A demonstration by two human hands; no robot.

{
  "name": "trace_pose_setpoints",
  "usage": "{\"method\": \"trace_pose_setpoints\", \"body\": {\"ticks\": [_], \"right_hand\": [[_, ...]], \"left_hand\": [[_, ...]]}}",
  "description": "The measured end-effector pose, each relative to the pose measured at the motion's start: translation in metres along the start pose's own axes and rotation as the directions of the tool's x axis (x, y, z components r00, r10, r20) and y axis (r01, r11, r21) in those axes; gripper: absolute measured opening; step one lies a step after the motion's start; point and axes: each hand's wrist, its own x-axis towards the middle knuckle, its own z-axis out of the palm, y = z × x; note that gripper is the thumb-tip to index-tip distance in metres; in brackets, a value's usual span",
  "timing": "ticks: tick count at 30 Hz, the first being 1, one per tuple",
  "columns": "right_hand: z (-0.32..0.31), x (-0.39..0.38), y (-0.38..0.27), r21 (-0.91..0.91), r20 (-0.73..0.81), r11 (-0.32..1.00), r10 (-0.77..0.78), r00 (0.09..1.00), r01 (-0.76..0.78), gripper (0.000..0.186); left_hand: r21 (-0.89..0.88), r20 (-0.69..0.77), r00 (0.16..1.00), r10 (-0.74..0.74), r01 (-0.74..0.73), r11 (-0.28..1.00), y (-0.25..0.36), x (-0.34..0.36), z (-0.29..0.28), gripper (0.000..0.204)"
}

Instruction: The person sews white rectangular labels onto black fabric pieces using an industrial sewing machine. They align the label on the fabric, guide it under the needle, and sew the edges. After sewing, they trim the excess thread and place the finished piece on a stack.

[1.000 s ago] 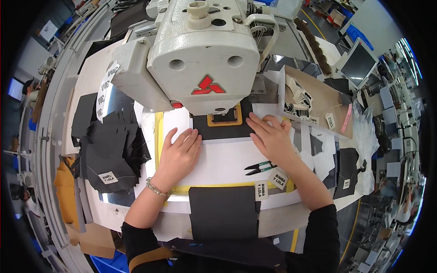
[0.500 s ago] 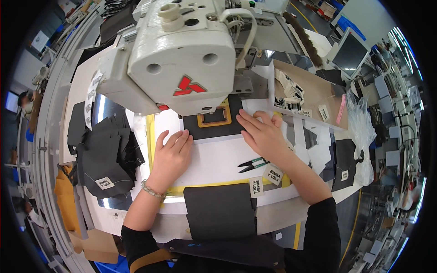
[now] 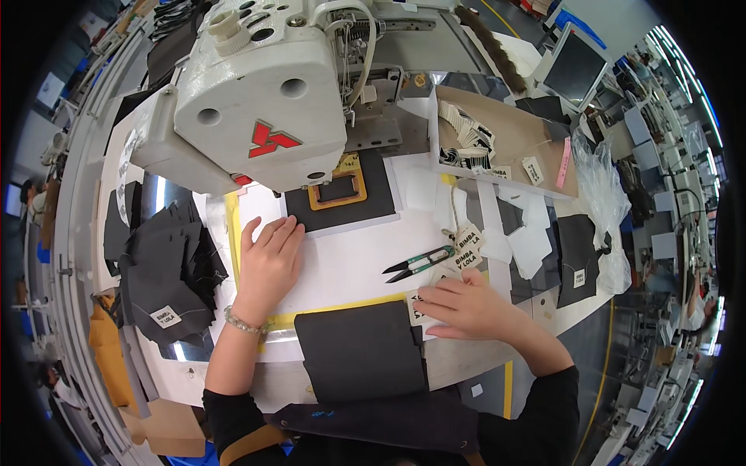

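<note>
My left hand [image 3: 272, 256] lies flat on the white sheet, fingertips at the near left corner of a black fabric piece [image 3: 380, 186]. On that fabric, beneath the sewing machine head [image 3: 256, 101], rests a yellow-brown rectangular frame [image 3: 357, 190]. My right hand [image 3: 470, 309] is low at the right, its slightly bent fingers apart. Their tips touch or hover over a cream fabric label [image 3: 415, 308] by the edge of a folded black fabric piece [image 3: 361, 349]. Green-handled thread snips [image 3: 420, 264] lie beyond that hand, beside more cream labels [image 3: 468, 246].
Stacked black fabric pieces [image 3: 167, 264] sit at the left. A cardboard tray [image 3: 513, 132] with a coil of labels stands at the back right, near a monitor [image 3: 575, 66]. Clear plastic [image 3: 610, 210] and another black piece [image 3: 576, 260] lie at the right edge.
My right hand has left the black fabric under the machine and come back toward me to the label. My left hand stays by the fabric's corner. The whole view has shifted slightly.
</note>
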Motion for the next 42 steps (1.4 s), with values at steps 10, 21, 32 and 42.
{"method": "trace_pose_setpoints", "body": {"ticks": [10,21,32,42], "right_hand": [[0.014,0.0,-0.005,-0.172,-0.233,0.972,-0.196,0.953,0.158,0.015],[-0.009,0.083,0.013,0.817,0.223,0.358,0.527,0.82,-0.452,0.015],[0.043,0.153,0.083,0.449,-0.333,0.893,0.187,0.924,-0.019,0.014],[0.052,0.161,0.092,0.207,-0.364,0.978,0.053,0.93,0.026,0.011]], "left_hand": [[-0.127,0.02,1.0,0.01,-0.008,0.992,0.005,0.007,-0.013,0.028],[-0.855,0.079,0.996,-0.039,0.088,0.511,0.052,0.032,-0.035,0.007],[-0.286,-0.202,0.979,0.036,-0.094,0.953,0.007,0.046,0.016,0.022],[-0.076,-0.118,0.986,0.115,-0.125,0.989,0.005,0.038,0.022,0.037]]}}
